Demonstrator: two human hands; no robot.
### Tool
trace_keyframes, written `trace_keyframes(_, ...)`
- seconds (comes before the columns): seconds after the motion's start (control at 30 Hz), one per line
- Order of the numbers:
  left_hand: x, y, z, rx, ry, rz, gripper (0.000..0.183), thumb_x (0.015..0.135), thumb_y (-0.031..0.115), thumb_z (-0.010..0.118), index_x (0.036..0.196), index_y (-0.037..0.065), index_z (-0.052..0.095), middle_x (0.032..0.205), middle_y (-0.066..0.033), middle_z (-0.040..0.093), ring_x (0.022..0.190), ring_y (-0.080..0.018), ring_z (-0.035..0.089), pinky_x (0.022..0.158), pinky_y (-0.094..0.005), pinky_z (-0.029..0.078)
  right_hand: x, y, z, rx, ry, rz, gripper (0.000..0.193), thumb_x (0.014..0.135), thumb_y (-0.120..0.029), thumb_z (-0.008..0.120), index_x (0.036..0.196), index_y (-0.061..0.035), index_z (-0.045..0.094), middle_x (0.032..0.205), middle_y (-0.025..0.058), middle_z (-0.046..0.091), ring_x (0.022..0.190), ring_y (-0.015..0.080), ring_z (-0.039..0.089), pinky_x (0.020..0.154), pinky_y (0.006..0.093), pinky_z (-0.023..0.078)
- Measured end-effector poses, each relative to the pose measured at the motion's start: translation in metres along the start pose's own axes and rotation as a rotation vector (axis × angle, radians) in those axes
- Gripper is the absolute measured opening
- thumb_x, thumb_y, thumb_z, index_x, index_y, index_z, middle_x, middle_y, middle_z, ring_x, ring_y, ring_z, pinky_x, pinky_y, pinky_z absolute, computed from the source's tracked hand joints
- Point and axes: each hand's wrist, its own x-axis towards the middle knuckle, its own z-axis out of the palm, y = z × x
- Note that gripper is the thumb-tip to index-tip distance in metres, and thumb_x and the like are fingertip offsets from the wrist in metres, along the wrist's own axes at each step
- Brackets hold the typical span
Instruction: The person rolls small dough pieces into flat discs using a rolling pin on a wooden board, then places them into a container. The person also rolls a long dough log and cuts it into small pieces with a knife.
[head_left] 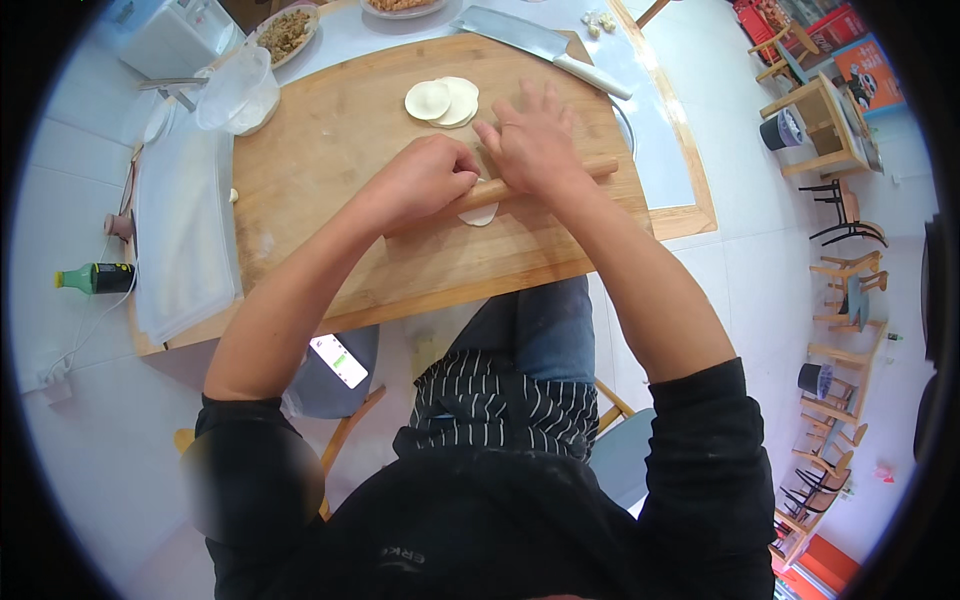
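Observation:
A wooden rolling pin (pixel 598 167) lies slantwise on the wooden board (pixel 310 180), across a small round dough wrapper (pixel 479 215) that shows on both sides of it. My right hand (pixel 533 140) presses on the pin with its palm near the heel, fingers spread out beyond it. Beside it, my left hand (pixel 428 178) is closed, its fingertips pinching at the wrapper's far edge; the pinch itself is partly hidden. Farther up the board rests an overlapping stack of finished-looking round wrappers (pixel 443 101).
A cleaver (pixel 520 38) lies at the board's far right corner, its handle pointing right. At the far left stand a clear plastic tub (pixel 240 98) and a plate of filling (pixel 287 35). Translucent sheets (pixel 185 220) cover the left side. A lit phone (pixel 339 361) sits below the table edge.

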Motion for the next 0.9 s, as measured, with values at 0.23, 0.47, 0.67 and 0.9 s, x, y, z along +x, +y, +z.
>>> trace_keyframes(0.23,-0.004,0.001,0.012,0.001,0.075,0.098,0.014,0.087,0.01,0.07,0.091,-0.003,0.072,0.089,-0.0201,0.074,0.085,-0.0328,0.072,0.079,-0.0428,0.057,-0.12,0.003,-0.044,0.031,-0.031,-0.162,0.041,0.101,-0.045,0.065,0.118,-0.0086,0.074,0.16,0.0281,0.044,0.147,0.0563,0.037,0.119,0.0702,0.027)
trace_keyframes(0.47,-0.015,-0.008,0.01,0.031,0.012,0.018,0.019,0.089,0.014,0.074,0.092,-0.004,0.071,0.086,-0.015,0.074,0.075,-0.0223,0.069,0.072,-0.0365,0.056,-0.08,0.002,-0.027,-0.079,-0.077,-0.128,0.044,0.103,-0.047,0.061,0.118,-0.008,0.074,0.16,0.0279,0.044,0.148,0.0547,0.037,0.117,0.0719,0.03)
trace_keyframes(0.67,0.001,-0.009,0.0,-0.03,0.029,0.023,0.019,0.089,0.012,0.067,0.095,-0.005,0.075,0.087,-0.0219,0.074,0.083,-0.0327,0.072,0.079,-0.0429,0.057,0.003,-0.002,-0.001,-0.042,-0.087,-0.016,0.051,0.109,-0.049,0.049,0.135,-0.0105,0.07,0.163,0.025,0.042,0.152,0.0535,0.032,0.12,0.0709,0.029)
trace_keyframes(0.9,0.005,-0.005,0.009,0.082,-0.028,0.134,0.017,0.088,0.009,0.067,0.099,-0.002,0.073,0.091,-0.0196,0.074,0.086,-0.0326,0.072,0.079,-0.0424,0.056,-0.101,-0.001,-0.034,0.023,-0.007,-0.148,0.041,0.103,-0.044,0.061,0.115,-0.0072,0.074,0.157,0.0263,0.049,0.149,0.053,0.038,0.117,0.07,0.03)
